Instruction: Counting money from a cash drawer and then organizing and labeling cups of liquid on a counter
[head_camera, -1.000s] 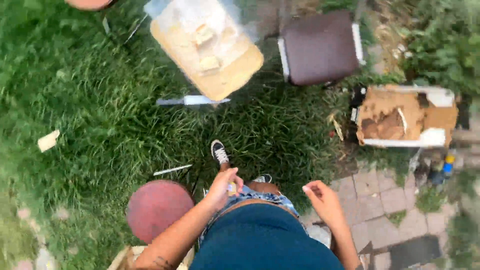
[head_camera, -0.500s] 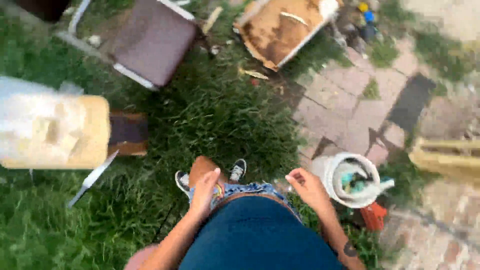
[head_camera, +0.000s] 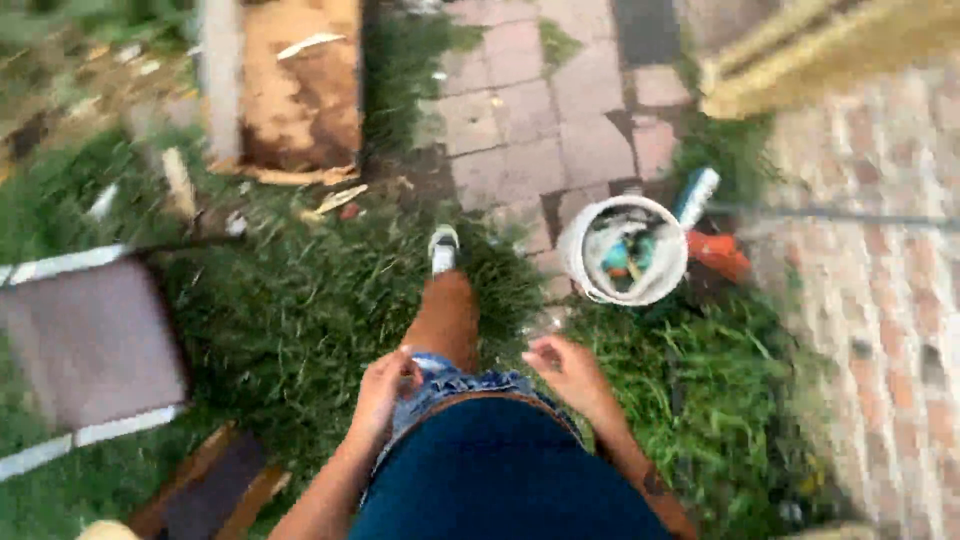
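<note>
I note the left hand (head_camera: 382, 388) resting against the denim shorts (head_camera: 452, 385) at the hip, fingers curled loosely, gripping nothing. The right hand (head_camera: 566, 368) hangs just beside the waist, fingers half bent, also empty. One leg is extended forward over the grass (head_camera: 300, 300), its white shoe (head_camera: 443, 248) at the edge of the brick paving (head_camera: 540, 130). A white bucket (head_camera: 590, 275) holding tools stands ahead of the right hand, well apart from it, where grass meets paving. I observe a brown cushioned chair (head_camera: 90, 350) to the left and a worn board (head_camera: 300, 90) beyond.
</note>
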